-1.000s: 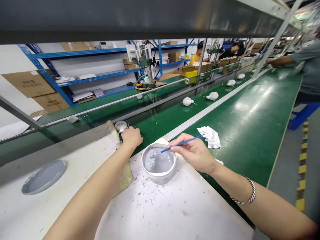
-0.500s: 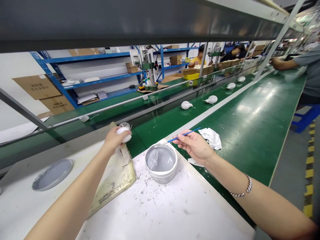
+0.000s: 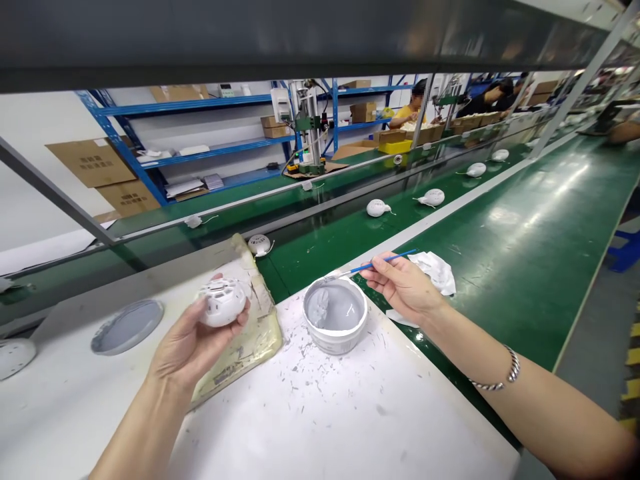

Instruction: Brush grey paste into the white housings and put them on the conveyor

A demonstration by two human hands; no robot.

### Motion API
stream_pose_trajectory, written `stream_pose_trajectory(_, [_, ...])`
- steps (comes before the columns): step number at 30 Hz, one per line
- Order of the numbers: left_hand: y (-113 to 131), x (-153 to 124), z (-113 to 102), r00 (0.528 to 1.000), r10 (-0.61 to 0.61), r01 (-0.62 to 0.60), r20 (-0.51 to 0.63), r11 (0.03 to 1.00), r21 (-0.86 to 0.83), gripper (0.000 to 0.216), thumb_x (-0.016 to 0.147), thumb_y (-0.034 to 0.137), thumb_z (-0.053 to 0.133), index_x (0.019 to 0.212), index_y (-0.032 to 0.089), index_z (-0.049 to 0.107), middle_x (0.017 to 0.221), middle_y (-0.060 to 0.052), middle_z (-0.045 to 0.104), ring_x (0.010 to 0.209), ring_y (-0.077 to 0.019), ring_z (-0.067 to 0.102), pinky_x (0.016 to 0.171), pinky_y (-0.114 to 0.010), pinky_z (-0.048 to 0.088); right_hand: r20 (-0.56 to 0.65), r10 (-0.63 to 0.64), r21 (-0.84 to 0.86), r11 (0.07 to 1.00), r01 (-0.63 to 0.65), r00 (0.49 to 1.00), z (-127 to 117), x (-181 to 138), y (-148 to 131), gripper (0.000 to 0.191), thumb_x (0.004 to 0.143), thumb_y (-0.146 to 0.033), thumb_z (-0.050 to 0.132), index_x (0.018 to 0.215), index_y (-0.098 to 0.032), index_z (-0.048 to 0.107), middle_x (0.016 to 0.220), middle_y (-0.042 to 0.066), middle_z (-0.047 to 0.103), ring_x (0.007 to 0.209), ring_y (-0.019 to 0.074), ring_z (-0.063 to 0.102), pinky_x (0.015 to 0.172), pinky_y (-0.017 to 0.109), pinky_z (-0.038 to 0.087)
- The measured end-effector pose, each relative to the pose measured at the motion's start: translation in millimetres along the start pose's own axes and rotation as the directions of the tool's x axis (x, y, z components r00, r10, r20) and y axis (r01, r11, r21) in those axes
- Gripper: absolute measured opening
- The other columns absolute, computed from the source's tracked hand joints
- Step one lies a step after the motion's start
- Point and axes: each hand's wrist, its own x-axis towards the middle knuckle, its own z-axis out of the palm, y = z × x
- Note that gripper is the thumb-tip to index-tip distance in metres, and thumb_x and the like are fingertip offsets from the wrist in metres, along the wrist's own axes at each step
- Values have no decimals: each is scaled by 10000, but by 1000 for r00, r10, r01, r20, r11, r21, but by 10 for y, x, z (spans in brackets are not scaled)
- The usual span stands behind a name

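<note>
Far left of the white tub (image 3: 335, 343), at the edge of my view, a white domed shell (image 3: 14, 357) sits on the white workbench (image 3: 320, 420). Closer to the tub lies a round lid (image 3: 127, 327) smeared with grey paste. Just left of the tub, my left hand (image 3: 187, 347) is cupped palm up, fingers curled, gripping a white perforated plastic shell (image 3: 223, 302) and holding it up over a stained cream mat (image 3: 260, 340). Beyond the mat, left of the tub, a similar perforated shell with a short wire (image 3: 259, 245) rests on the green conveyor belt (image 3: 320, 250).

The tub stands on the workbench, with grey paste (image 3: 335, 308) inside and smears on its rim. Just right of it, my right hand (image 3: 405, 287) pinches a blue-handled brush (image 3: 385, 263) between thumb and fingers, its paste-coated tip near the rim. A silver twisted bangle (image 3: 495, 380) circles my right wrist. Just beyond that hand, right of the tub, a crumpled white cloth (image 3: 435, 272) lies on the belt's near section. Farther off, beyond the tub, more white shells (image 3: 377, 208) sit spaced along the belt, and a co-worker in a yellow shirt (image 3: 413, 113) sits near blue shelving (image 3: 200, 107).
</note>
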Motion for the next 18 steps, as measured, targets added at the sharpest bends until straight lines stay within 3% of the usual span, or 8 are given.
stream_pose_trajectory(3, [-37,-115,77,1000,8,-6,-22,992,125,392,733,28,634,1090,186,600,1098,-145,658,907,-302,690,645,-354,613,-11,14,-9,1000,-14,1000,6,5,19,264,670,-366,834,704,-180,648,667,-11,706,663,83,677,650,169,528])
stream_pose_trajectory(9, [-146,-357,245,993,-21,-17,115,949,314,380,724,165,700,1079,257,599,1050,-47,642,855,-183,636,703,-316,589,11,4,-40,999,-4,1000,-8,0,27,238,672,-350,837,721,-188,669,678,-4,714,660,84,672,652,165,524])
stream_pose_trajectory(14, [-262,-469,217,938,84,-233,336,871,433,471,625,156,795,1027,271,579,1038,-10,581,810,-123,572,696,-210,514,16,-56,-88,994,57,998,-39,0,17,205,693,-325,830,757,-194,686,716,-5,718,690,67,668,649,128,517])
stream_pose_trajectory(18, [-324,-535,215,908,63,-269,414,846,461,473,632,176,805,982,272,502,966,5,570,710,-101,554,630,-217,476,28,-95,-107,989,97,995,-35,-14,12,193,702,-319,826,753,-198,685,729,-11,716,696,61,666,630,112,516])
